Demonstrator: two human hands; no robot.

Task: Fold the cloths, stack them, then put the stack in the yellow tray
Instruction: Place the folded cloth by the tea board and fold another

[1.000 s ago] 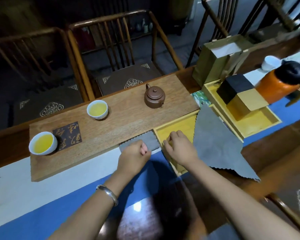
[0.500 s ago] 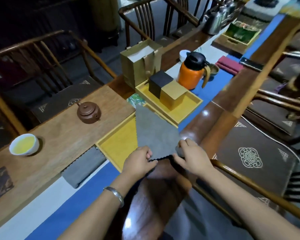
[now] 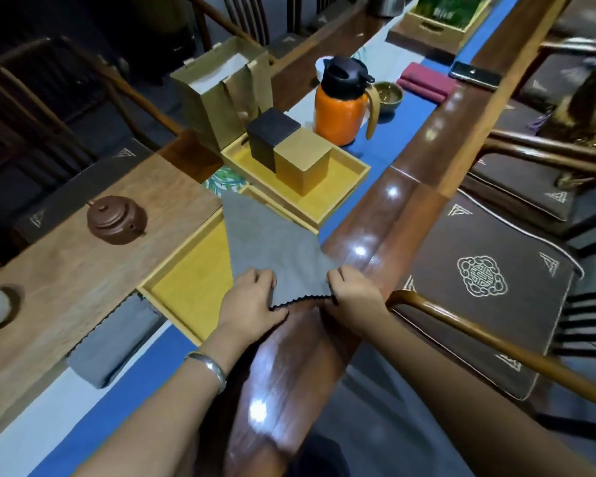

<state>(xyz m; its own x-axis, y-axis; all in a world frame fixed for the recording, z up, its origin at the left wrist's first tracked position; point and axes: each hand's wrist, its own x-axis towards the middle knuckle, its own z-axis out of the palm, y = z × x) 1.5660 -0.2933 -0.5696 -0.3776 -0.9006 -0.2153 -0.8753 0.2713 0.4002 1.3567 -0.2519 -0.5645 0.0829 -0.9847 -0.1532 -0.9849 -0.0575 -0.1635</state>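
Grey cloth (image 3: 272,249) lies over yellow tray (image 3: 190,287); left hand (image 3: 250,301) and right hand (image 3: 353,292) pinch its near corners.

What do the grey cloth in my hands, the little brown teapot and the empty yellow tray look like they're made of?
Grey cloth: thin matte fabric, probably microfibre; it has a zigzag-cut edge and drapes limply.
Brown teapot: looks like unglazed clay, dull reddish-brown with no shine.
Yellow tray: seems to be wood or board, with a flat matte yellow floor and pale, square-edged walls; painted or lined, I can't tell which.
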